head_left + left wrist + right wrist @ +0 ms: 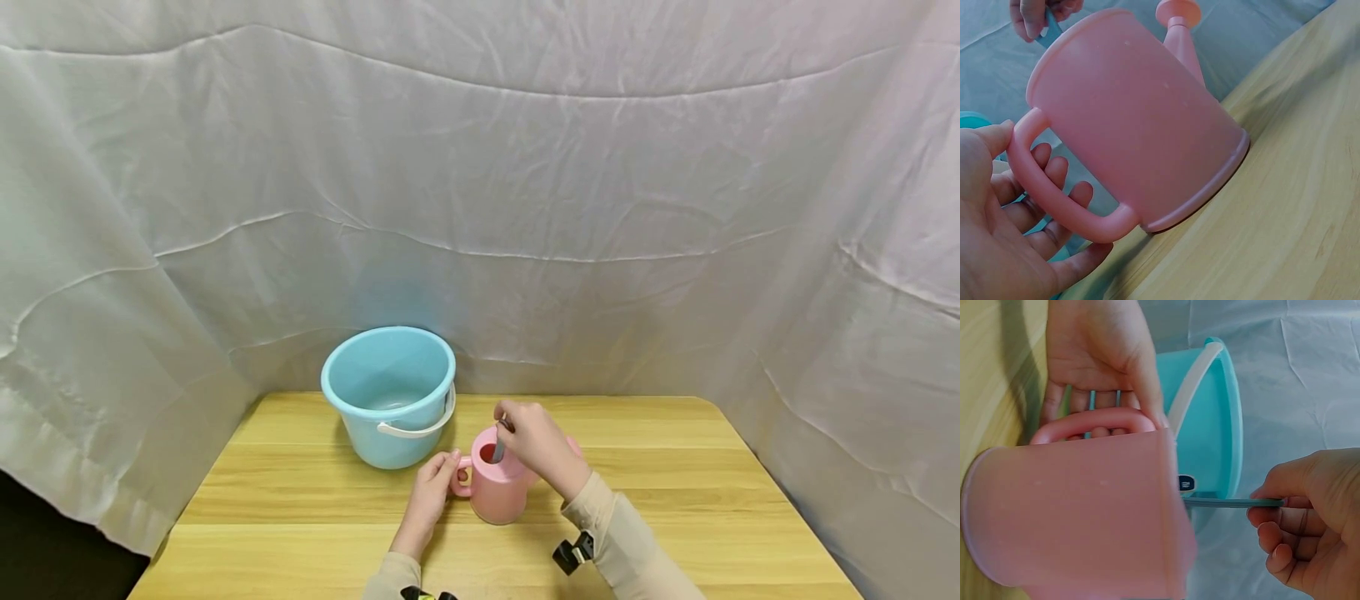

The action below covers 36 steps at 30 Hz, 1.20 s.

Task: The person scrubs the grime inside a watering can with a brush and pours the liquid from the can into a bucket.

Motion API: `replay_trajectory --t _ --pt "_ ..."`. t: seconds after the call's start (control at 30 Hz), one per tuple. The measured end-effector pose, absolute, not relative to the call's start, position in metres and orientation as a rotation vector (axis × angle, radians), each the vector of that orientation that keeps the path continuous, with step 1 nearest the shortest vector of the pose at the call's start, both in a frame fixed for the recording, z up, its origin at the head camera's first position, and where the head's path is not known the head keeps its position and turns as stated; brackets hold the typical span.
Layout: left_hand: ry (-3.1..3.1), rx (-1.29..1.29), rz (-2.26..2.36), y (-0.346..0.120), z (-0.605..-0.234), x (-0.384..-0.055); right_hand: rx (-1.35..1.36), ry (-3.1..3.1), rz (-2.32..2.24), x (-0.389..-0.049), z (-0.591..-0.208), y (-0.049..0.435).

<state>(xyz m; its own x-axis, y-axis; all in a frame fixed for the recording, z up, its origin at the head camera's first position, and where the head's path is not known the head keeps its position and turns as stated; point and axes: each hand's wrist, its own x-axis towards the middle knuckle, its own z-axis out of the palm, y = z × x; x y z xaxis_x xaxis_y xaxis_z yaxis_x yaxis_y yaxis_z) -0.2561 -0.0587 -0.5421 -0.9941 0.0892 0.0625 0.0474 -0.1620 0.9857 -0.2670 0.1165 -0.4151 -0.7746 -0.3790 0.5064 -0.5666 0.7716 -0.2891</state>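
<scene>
A pink watering can (498, 497) stands upright on the wooden table, its handle towards the left and its spout (1184, 47) on the far side. My left hand (430, 490) holds the can's handle (1054, 197) loosely, thumb at the top and fingers behind it. Above the can, my right hand (534, 437) pinches a thin, flat grey-blue handle or stick (1232, 503) between thumb and fingers. It reaches down into the round opening on top. Its lower end is hidden inside the can, so I cannot tell its kind.
Behind my left hand stands a light-blue bucket (390, 443), its white carrying handle (420, 432) hanging at the front right. Pale grey cloth (525, 317) closes off the back and sides of the wooden table (675, 500).
</scene>
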Motion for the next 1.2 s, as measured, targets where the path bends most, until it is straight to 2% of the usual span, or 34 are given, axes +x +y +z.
replay_trajectory --t 0.5,1.2 --pt "1.997 0.159 2.372 -0.058 -0.544 -0.257 0.677 -2.419 0.457 -0.26 -0.391 0.119" --pt "2.007 0.144 2.366 -0.058 -0.543 -0.256 0.727 -2.353 0.329 -0.26 -0.42 0.119"
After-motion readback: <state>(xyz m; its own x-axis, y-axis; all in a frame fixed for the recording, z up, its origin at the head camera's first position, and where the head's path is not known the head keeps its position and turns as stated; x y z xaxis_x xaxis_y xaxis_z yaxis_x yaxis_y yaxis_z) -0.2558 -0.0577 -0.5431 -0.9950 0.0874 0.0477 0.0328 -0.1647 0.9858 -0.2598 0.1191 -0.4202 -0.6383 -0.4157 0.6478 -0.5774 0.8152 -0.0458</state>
